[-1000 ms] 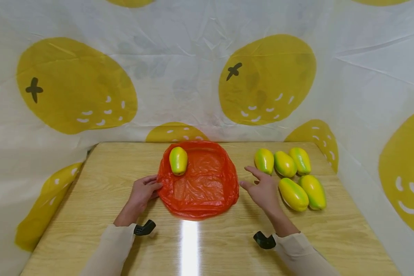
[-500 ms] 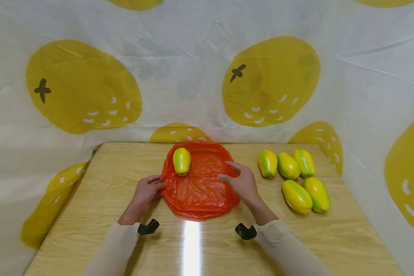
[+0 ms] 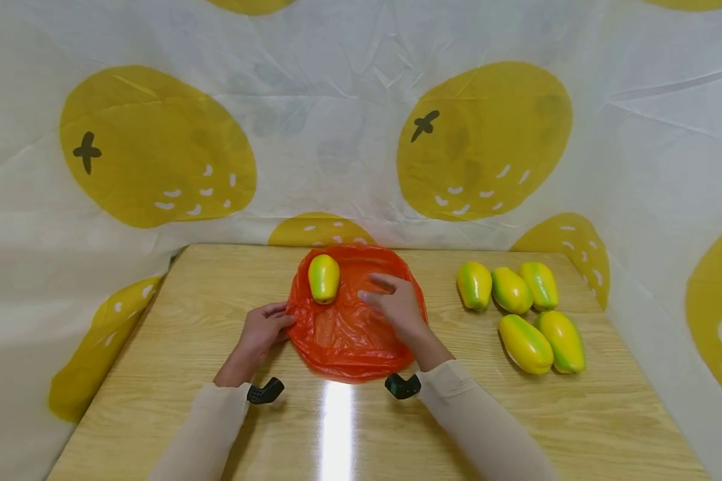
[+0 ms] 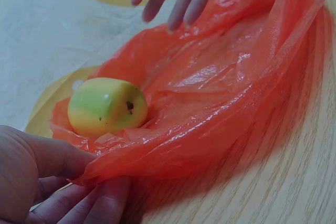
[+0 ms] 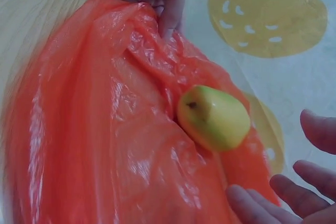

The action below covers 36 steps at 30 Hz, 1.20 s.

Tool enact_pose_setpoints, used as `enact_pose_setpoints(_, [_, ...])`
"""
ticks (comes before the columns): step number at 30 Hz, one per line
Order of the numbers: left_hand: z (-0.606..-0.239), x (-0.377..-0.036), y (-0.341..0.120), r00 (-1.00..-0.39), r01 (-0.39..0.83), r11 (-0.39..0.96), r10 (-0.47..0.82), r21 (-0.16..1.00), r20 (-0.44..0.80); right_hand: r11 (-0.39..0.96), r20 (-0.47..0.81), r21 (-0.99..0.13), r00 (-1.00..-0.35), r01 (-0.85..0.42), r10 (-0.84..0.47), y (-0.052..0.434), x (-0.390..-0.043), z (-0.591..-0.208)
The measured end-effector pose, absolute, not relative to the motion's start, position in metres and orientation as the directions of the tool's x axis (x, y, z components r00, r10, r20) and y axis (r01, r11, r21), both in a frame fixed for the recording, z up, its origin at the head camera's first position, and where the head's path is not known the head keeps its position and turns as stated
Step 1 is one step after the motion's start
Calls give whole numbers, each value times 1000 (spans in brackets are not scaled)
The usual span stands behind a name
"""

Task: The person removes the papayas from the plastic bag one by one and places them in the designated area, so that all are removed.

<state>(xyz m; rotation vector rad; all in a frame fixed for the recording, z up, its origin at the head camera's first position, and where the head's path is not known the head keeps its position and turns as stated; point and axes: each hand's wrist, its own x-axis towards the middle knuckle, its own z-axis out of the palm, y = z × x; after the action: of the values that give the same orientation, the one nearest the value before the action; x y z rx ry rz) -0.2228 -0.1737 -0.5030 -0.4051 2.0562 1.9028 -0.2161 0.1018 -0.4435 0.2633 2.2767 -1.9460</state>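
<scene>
A red plastic bag [image 3: 355,334] lies spread wide on the table, its mouth facing up. Inside it, toward the back left, is one yellow-green papaya [image 3: 323,279]. My left hand [image 3: 265,329] pinches the bag's left rim between thumb and fingers, as the left wrist view shows up close at the rim [image 4: 121,166]. Over the bag's right half hovers my right hand [image 3: 395,306], fingers spread and holding nothing. In the right wrist view its fingers [image 5: 299,195] appear to the right of the papaya [image 5: 212,119].
Several more papayas [image 3: 525,344] lie grouped on the right side of the wooden table [image 3: 517,427]. A cloth [image 3: 325,153] printed with big yellow fruit hangs behind and along the sides. Each wrist carries a small black camera mount [image 3: 267,391].
My right hand has moved left, from beside the papayas on the right to above the bag. The left hand keeps its grip on the rim. The head view has shifted slightly.
</scene>
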Motion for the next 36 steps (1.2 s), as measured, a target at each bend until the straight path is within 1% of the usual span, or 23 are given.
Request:
enact_pose_setpoints(2, [-502, -223, -172, -912, -410, 77, -1, 909, -411, 73, -243, -967, -970, 245, 24, 98, -221, -446])
enact_pose_setpoints(5, [-502, -223, -172, -911, -411, 77, -7, 908, -412, 8, -270, -963, -963, 270, 6, 90, -228, -449])
enact_pose_setpoints(9, [-503, -223, -171, -910, -413, 78, -6, 907, -414, -53, -300, -953, -954, 299, 6, 81, -237, -452])
enact_pose_setpoints(13, [-504, -224, -172, -907, -421, 78, -4, 904, -422, -77, -324, -944, -945, 321, 34, 70, -245, -456])
enact_pose_setpoints(17, [-505, -224, -172, -906, -423, 80, -9, 903, -423, -57, -329, -944, -941, 325, 74, 58, -253, -460])
enact_pose_setpoints(29, [-504, -224, -171, -907, -419, 85, -6, 904, -420, 105, -244, -958, -950, 268, 197, 25, -267, -468])
enact_pose_setpoints(34, [-506, -224, -172, -907, -421, 79, -5, 904, -422, 211, -197, -947, -958, 241, 209, 13, -270, -472])
enact_pose_setpoints(36, [-506, -224, -172, -908, -418, 78, -5, 905, -419, 232, -193, -943, -961, 237, 196, 9, -271, -474])
